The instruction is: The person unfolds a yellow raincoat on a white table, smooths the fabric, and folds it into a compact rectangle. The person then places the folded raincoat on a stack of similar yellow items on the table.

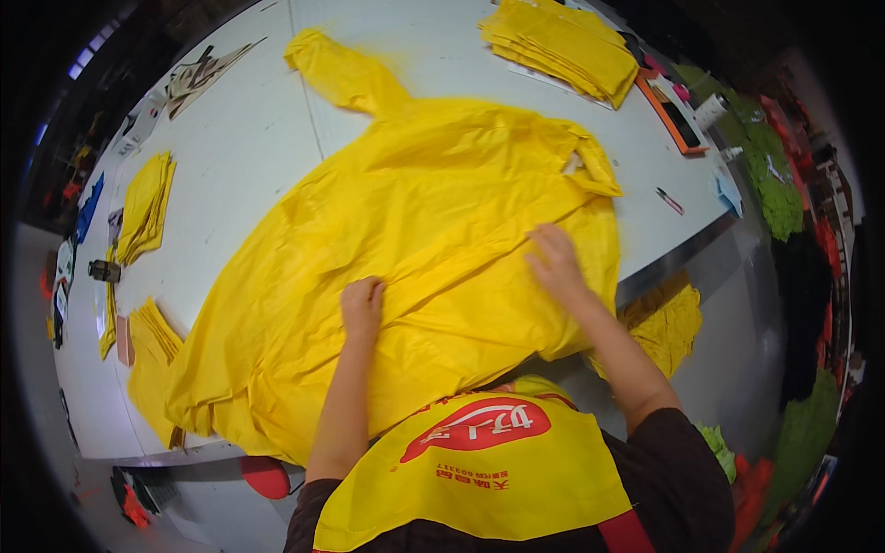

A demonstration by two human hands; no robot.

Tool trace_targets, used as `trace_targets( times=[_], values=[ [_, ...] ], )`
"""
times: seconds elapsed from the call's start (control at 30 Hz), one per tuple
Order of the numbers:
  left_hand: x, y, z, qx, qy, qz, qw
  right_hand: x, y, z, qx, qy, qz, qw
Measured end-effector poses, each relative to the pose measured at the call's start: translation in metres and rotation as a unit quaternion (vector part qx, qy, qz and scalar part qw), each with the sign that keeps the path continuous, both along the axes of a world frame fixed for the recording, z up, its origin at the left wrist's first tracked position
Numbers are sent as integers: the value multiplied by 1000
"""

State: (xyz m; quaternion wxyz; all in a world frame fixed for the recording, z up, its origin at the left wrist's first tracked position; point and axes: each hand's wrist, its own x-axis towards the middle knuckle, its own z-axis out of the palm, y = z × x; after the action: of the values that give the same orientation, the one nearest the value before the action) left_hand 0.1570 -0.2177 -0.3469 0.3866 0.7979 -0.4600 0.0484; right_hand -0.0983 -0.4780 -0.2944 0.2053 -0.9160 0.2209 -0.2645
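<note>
A large yellow raincoat-like garment (pixel 433 194) of thin, shiny fabric lies spread and wrinkled across the table in front of me. One sleeve (pixel 346 74) stretches toward the far left, and a gap like a neck opening shows at the right. A long seam or front edge runs diagonally across the garment. My left hand (pixel 362 304) is at this seam near the middle, its fingers curled and pinching the fabric. Farther right, my right hand (pixel 556 263) rests at the cloth beside the same seam, fingers loosely stretched out and slightly blurred.
The white table (pixel 230 120) carries a yellow fabric stack (pixel 562 46) at the far right and smaller yellow piles (pixel 146 205) at left. An orange-edged box (pixel 671 115), a red pen-like tool (pixel 670 201) and a dark spool-like object (pixel 104 270) lie around. Green cloth (pixel 770 166) heaps beyond the right edge.
</note>
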Motion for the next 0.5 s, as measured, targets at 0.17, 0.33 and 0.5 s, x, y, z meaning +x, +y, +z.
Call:
trace_targets(
  times=[0.17, 0.33, 0.5],
  values=[
    [23, 40, 16, 52, -57, 51, 996, -124, -125, -22, -72, 88, -190, 975],
    [-6, 33, 33, 134, -171, 237, 947, -169, -232, -46, -94, 233, -299, 921],
    [-132, -73, 56, 89, 68, 143, 983, -164, -306, -45, -85, 254, -246, 932]
  ],
)
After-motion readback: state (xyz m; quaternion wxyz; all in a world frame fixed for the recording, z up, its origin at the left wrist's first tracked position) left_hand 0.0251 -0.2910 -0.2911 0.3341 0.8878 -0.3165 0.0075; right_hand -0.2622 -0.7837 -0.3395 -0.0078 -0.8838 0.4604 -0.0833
